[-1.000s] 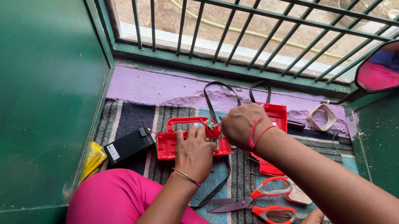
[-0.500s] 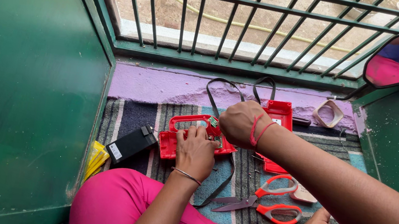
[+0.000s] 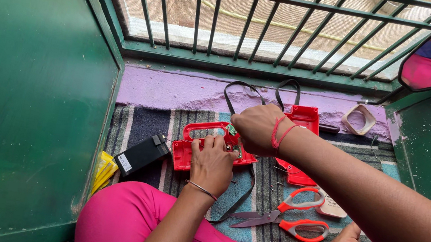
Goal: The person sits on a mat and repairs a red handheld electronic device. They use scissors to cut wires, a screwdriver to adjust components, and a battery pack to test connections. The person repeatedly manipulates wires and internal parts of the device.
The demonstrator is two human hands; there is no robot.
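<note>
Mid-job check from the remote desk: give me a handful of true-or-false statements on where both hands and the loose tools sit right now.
1. Both hands work on the red plastic casing half lying on the striped woven rug. True.
2. The right hand holds the orange-handled scissors. False: the scissors lie on the rug, apart from both hands.
3. The black rectangular battery block lies to the left of the casing half. True.
4. The left hand wears red threads at the wrist. False: it wears a thin metal bangle; the red threads are on the right wrist.
5. A second red casing part lies beyond the right hand. True.
</note>
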